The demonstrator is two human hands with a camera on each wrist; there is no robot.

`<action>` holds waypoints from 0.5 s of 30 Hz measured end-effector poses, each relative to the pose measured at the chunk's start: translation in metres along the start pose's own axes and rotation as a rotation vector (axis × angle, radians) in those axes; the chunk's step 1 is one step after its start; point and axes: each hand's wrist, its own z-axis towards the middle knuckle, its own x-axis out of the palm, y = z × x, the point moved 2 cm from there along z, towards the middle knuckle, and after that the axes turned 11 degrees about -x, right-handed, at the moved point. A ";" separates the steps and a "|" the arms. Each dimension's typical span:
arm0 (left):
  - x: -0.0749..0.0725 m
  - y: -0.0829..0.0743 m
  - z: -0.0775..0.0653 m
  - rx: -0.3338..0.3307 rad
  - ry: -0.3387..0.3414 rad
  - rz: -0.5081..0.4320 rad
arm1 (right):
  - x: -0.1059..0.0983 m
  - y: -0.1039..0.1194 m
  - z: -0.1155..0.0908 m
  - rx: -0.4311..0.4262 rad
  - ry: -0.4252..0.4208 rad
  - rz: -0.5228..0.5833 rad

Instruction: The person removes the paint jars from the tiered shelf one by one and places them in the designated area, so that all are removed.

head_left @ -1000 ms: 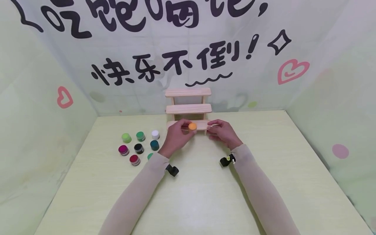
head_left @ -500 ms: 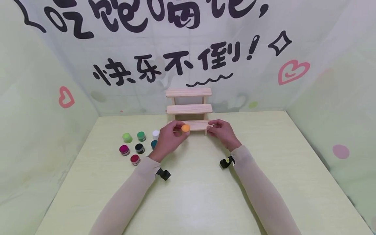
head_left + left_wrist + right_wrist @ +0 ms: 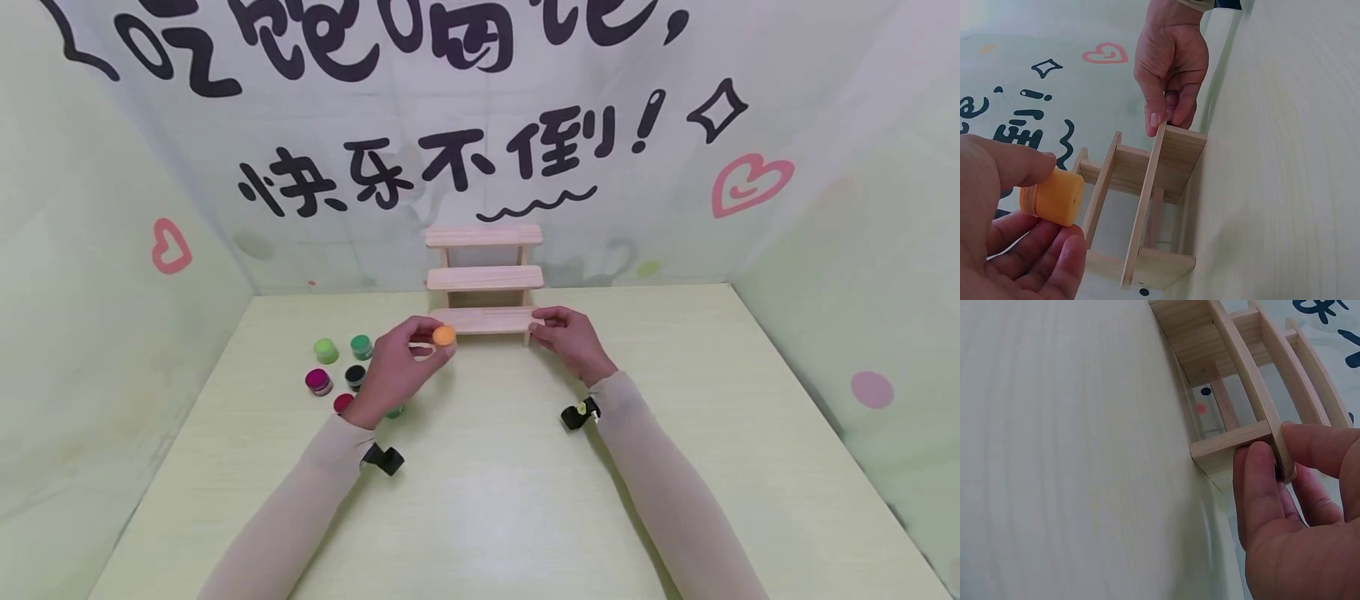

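Between thumb and fingers, my left hand [image 3: 401, 362] pinches a small orange paint jar [image 3: 1060, 195], held in the air in front of the left end of the lowest shelf. A three-tier wooden stand [image 3: 484, 278] stands at the back of the table, its shelves rising like steps. My right hand [image 3: 573, 340] grips the right end of the stand's lowest shelf; in the right wrist view the thumb and fingers [image 3: 1263, 481] close on that board's end. On the left, several small paint jars stand upright, among them a light green jar [image 3: 326, 350] and a magenta jar [image 3: 318, 382].
A green jar [image 3: 362, 347], a black jar [image 3: 356, 377] and a red jar [image 3: 343, 403] stand close to my left forearm, which partly covers the group. A cloth backdrop [image 3: 360, 258] with black lettering hangs behind the stand. The pale tabletop [image 3: 487, 500] reaches toward me.
My left hand has moved left and slightly toward me with the orange paint jar, away from the middle of the lowest shelf. My right hand stays on the shelf's end.
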 end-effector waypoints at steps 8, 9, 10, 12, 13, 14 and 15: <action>-0.030 0.014 -0.014 -0.059 -0.002 -0.003 | -0.002 -0.002 0.000 -0.002 -0.005 0.009; -0.034 0.016 -0.017 -0.065 -0.004 -0.001 | -0.002 -0.002 0.000 -0.004 -0.007 0.014; -0.037 0.018 -0.020 -0.070 -0.006 -0.001 | -0.002 -0.002 0.000 -0.005 -0.007 0.017; -0.044 0.023 -0.025 -0.084 -0.011 0.009 | -0.001 -0.002 0.000 -0.009 -0.007 0.020; -0.048 0.026 -0.028 -0.090 -0.015 0.013 | -0.001 -0.002 0.000 -0.010 -0.006 0.021; -0.052 0.029 -0.031 -0.097 -0.021 0.022 | -0.001 -0.002 0.000 -0.010 -0.004 0.020; -0.056 0.032 -0.034 -0.103 -0.028 0.028 | -0.001 -0.002 0.000 -0.008 -0.003 0.018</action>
